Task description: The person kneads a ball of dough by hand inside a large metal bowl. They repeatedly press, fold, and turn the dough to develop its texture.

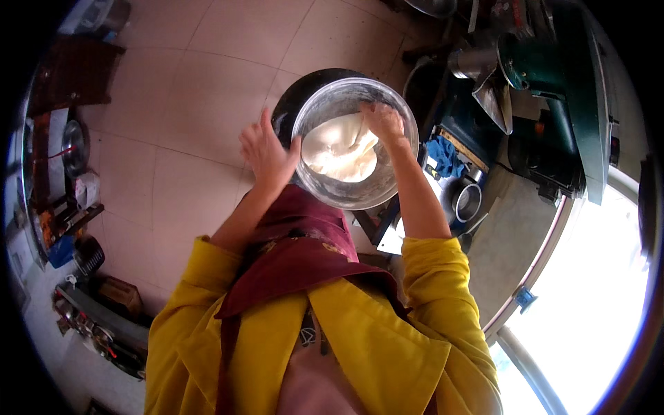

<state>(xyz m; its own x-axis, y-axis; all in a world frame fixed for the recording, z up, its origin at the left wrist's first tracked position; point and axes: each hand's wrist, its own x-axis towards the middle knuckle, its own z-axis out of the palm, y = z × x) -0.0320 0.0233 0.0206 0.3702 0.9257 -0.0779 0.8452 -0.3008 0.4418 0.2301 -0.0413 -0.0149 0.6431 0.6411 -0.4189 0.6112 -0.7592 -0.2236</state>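
A large metal bowl (355,199) rests over a dark round vessel (283,104) near the centre, with pale, soft dough (335,155) lying inside it. My left hand (270,152) is at the bowl's left side, fingers spread and raised, the thumb close to the rim; whether it touches the rim is hard to tell. Inside the right of the bowl, my right hand (382,124) has its fingers curled into the upper edge of the dough. Both forearms come up from yellow sleeves.
A dark green machine with a metal chute (491,104) stands at upper right, above a blue cloth (445,155) and steel pot (467,204). Tiled floor (187,104) spans the upper left. Cluttered shelves (104,325) and a steel pan (74,149) line the left; a bright opening is lower right.
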